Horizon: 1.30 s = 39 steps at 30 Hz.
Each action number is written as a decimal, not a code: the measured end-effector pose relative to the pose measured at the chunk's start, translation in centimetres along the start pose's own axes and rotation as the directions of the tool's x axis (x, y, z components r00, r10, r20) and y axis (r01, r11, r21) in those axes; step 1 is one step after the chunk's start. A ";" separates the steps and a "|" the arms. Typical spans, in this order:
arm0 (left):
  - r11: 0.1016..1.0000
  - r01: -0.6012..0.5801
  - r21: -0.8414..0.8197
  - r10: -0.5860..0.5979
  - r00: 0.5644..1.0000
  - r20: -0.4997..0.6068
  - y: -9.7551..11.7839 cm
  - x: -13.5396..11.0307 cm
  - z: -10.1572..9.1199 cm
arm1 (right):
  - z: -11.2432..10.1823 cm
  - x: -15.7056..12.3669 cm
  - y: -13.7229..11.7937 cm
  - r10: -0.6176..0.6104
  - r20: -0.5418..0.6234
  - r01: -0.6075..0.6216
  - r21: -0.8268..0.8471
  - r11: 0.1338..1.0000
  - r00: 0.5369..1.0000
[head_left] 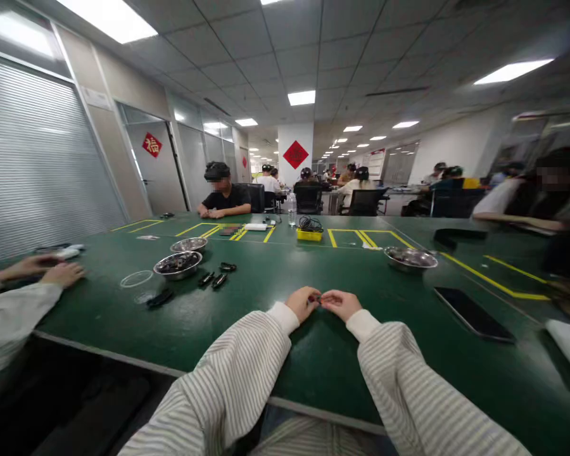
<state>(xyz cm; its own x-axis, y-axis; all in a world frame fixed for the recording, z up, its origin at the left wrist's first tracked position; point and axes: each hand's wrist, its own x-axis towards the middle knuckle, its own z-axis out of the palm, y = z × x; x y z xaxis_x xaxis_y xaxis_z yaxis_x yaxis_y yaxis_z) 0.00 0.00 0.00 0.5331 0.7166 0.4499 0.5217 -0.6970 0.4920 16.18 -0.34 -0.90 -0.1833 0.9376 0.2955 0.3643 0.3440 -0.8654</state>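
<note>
My left hand (pixel 304 304) and my right hand (pixel 341 305) meet above the green table (pixel 275 354), fingertips almost touching. Pinched between them is a small dark piece (pixel 319 299) with a hint of orange; its kind is too small to make out. Both hands have closed fingers. To the left of them lie several small black parts (pixel 220 279). Behind these stands a metal bowl (pixel 178 275) heaped with dark pieces. Off to the right sits another metal bowl (pixel 411 267), also with dark contents.
A phone (pixel 474 314) lies to my right. A third bowl (pixel 189 249), a clear ring-shaped lid (pixel 137 278), a yellow box (pixel 310 235) with black cable and a bottle (pixel 292 210) stand farther off. Another person's hands (pixel 63 273) rest at far left; a person (pixel 224 196) sits opposite.
</note>
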 end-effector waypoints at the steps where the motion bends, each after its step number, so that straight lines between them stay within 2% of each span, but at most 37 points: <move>1: 1.000 0.002 -0.002 -0.002 1.000 -0.006 0.0 0.0 -0.1 | -0.1 -0.1 -0.1 0.000 0.003 0.000 0.002 1.000 1.000; 6: 0.999 -0.035 0.027 0.037 0.998 -0.058 0.1 -0.1 -0.4 | -0.2 -0.2 -0.6 0.022 -0.009 -0.021 0.046 0.999 1.000; 10: 0.995 -0.083 0.053 0.087 0.993 -0.078 0.3 -0.2 -0.8 | 0.1 -0.5 -0.8 0.027 -0.075 -0.022 0.061 0.998 0.997; 18: 0.993 -0.107 0.054 0.109 0.993 -0.046 0.6 -0.3 -1.0 | -0.1 -0.9 -1.3 -0.094 -0.101 0.087 -0.070 0.994 0.990; 21: 0.991 -0.120 0.059 0.123 0.991 -0.048 0.6 -0.3 -0.9 | -0.2 -0.9 -1.4 -0.091 -0.106 0.083 -0.083 0.993 0.990; 39: 0.985 -0.133 0.107 0.139 0.989 -0.045 0.5 -0.4 -1.0 | -0.3 -0.9 -1.8 -0.047 -0.079 0.050 0.037 0.998 0.996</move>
<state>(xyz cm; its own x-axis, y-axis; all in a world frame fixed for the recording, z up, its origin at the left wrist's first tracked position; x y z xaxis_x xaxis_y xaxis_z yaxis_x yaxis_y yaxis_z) -0.62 -0.67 0.80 0.5696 0.6136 0.5468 0.5143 -0.7851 0.3452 15.93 -1.82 0.47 -0.1280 0.9214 0.3670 0.3201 0.3886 -0.8640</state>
